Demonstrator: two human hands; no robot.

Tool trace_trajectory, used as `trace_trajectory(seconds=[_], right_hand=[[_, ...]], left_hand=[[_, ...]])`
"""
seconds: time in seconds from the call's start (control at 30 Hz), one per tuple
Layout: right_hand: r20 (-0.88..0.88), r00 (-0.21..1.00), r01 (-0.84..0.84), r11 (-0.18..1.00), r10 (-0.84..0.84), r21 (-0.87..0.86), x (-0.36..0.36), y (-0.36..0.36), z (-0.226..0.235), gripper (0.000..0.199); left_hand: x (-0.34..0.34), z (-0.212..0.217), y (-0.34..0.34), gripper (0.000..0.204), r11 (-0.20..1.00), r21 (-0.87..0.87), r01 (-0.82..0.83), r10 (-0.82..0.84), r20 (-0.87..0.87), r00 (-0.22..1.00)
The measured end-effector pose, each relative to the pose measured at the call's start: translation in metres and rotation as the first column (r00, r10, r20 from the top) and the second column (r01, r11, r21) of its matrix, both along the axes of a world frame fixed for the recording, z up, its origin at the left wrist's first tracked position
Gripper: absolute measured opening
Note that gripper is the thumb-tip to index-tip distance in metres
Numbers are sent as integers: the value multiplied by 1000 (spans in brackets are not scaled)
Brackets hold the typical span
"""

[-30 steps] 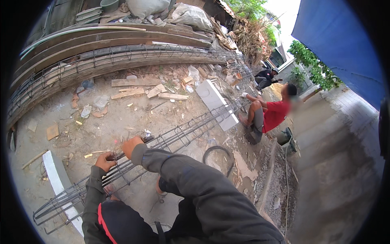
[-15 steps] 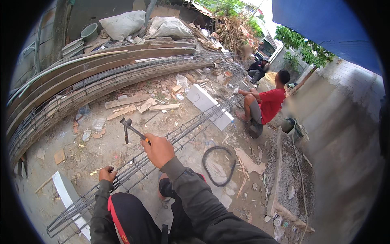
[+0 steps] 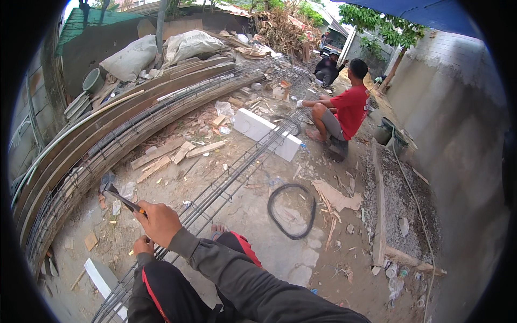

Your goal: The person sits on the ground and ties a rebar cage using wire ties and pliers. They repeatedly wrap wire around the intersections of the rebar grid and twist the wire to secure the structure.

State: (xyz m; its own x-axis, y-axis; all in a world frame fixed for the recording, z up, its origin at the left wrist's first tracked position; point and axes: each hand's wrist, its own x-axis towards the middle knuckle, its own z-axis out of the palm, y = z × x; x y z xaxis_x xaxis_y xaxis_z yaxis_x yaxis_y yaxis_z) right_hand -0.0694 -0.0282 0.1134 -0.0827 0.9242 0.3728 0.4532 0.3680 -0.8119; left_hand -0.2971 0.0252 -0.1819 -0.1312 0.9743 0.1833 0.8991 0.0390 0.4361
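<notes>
A long rebar cage runs diagonally from my lap toward the far right, resting across a far white block and a near white block. In my right hand is a hammer with a dark head and an orange-and-black handle. Its head points to the far left, raised above the ground. Just below that hand, my left hand is closed at the cage's left side, its fingertips partly hidden. My knees straddle the near part of the cage.
A person in a red shirt squats at the cage's far end, with another person behind. Planks and long beams line the left. A black hose loop lies right of the cage. A framed gravel bed borders the right wall.
My right hand has moved left and down with the hammer, closer to my left hand. The hammer's head has swung to the left. The view has shifted too.
</notes>
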Motion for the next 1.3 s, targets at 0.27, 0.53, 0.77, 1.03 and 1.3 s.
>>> trace_trajectory(seconds=[0.27, 0.53, 0.77, 1.03, 1.3], right_hand=[[-86, 995, -44, 998, 47, 36, 6, -6, 2, 26], [-159, 986, -49, 997, 59, 66, 3, -5, -3, 27], [-276, 960, -67, 996, 48, -58, 29, -6, 7, 29], [-347, 934, -86, 996, 89, 24, 12, -4, -3, 28], [-245, 962, -102, 991, 120, 84, 8, -9, 0, 26]], left_hand=[[-33, -7, 25, 22, 954, -175, -243, 251, 25, 968], [-5, 1, 20, 24, 991, -74, 110, -115, -79, 990], [-16, -25, 6, 17, 957, -14, -290, 289, 111, 951], [30, 49, 40, 29, 973, -209, -94, 70, -123, 990], [16, -29, 0, 24, 967, 190, 168, -209, 227, 951]])
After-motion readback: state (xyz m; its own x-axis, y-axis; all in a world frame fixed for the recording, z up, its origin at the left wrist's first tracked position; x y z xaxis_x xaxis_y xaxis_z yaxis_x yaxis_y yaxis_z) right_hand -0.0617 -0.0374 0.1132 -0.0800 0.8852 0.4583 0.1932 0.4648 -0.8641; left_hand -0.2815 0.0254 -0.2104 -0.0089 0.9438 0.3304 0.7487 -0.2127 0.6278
